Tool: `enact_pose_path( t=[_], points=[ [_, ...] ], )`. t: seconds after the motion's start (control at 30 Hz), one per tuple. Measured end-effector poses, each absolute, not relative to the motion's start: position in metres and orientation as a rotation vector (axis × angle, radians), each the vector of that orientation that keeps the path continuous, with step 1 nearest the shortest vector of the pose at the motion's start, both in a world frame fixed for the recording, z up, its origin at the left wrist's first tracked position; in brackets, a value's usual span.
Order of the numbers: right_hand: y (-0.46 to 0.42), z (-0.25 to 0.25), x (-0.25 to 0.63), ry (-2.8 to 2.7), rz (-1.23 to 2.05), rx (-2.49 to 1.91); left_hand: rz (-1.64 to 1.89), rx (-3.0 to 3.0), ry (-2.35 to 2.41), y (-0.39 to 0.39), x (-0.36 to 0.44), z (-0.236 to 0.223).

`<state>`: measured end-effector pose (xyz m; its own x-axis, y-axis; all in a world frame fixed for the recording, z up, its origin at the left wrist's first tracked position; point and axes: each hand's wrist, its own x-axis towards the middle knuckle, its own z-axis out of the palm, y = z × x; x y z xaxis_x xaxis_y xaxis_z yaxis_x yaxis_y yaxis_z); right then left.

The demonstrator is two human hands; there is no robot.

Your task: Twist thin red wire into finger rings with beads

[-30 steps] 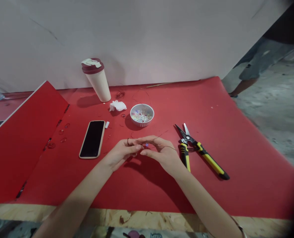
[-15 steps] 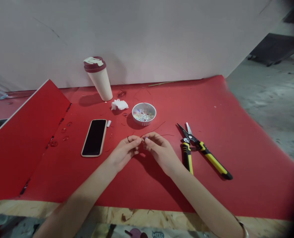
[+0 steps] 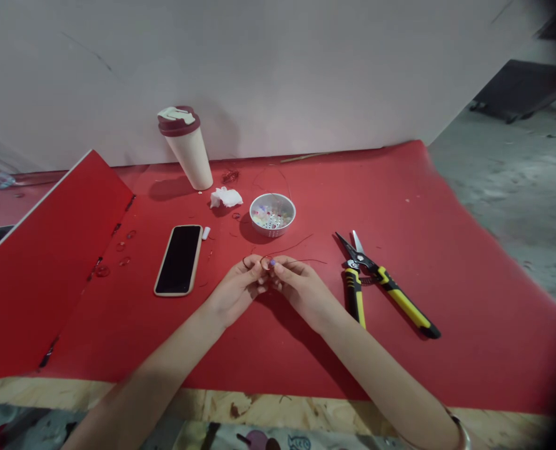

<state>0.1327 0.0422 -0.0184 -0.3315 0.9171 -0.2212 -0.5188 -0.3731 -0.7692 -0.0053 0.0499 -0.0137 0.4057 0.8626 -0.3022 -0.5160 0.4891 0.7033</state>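
Note:
Between my fingertips is a small ring of thin red wire [image 3: 265,263] with a purple-blue bead [image 3: 272,263] on it. My left hand [image 3: 240,281] pinches the ring's left side; a dark ring sits on one finger. My right hand [image 3: 299,284] pinches the other side, close by the bead. Two loose wire ends stick out to the right above my right hand. Just beyond my hands stands a perforated metal bowl [image 3: 272,234] holding small pale and coloured beads [image 3: 271,215]. The lower fingers of both hands are curled and partly hidden.
To the right lie yellow-black pruning shears [image 3: 365,269], blades apart. A phone [image 3: 179,259] lies left, beside a small white piece [image 3: 206,233]. Behind are a lidded cup [image 3: 191,156], crumpled tissue [image 3: 226,197] and a wire tangle [image 3: 230,177]. Several wire rings [image 3: 124,260] lie near a red board [image 3: 57,269].
My hands have shifted slightly down and parted a little at the fingertips. The wire ring and its bead now show more clearly between them.

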Motion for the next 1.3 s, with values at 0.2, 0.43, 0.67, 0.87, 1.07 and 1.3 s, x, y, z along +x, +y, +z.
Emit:
enact_pose_path(
  t=[0.2, 0.43, 0.67, 0.87, 1.07, 1.3],
  points=[
    [0.0424, -0.0189, 0.1328, -0.715, 1.862, -0.808, 0.925, 0.577, 0.717, 0.0495, -0.0051, -0.0133],
    [0.0427, -0.0197, 0.1324, -0.686, 1.847, -0.840, 0.905, 0.601, 0.725, 0.0486, -0.0050, -0.0133],
    [0.0423, -0.0211, 0.1345, -0.628, 1.879, -0.809, 0.871, 0.604, 0.733, 0.0478, -0.0056, -0.0100],
    [0.0424, -0.0223, 0.1350, -0.648, 1.892, -0.837, 0.892, 0.570, 0.724, 0.0477, -0.0058, -0.0090],
    [0.0435, -0.0228, 0.1350, -0.702, 1.867, -0.885, 0.896, 0.608, 0.704, 0.0473, -0.0047, -0.0071],
    [0.0433, -0.0226, 0.1337, -0.760, 1.816, -0.926, 0.892, 0.656, 0.754, 0.0492, -0.0058, -0.0108]
  ],
)
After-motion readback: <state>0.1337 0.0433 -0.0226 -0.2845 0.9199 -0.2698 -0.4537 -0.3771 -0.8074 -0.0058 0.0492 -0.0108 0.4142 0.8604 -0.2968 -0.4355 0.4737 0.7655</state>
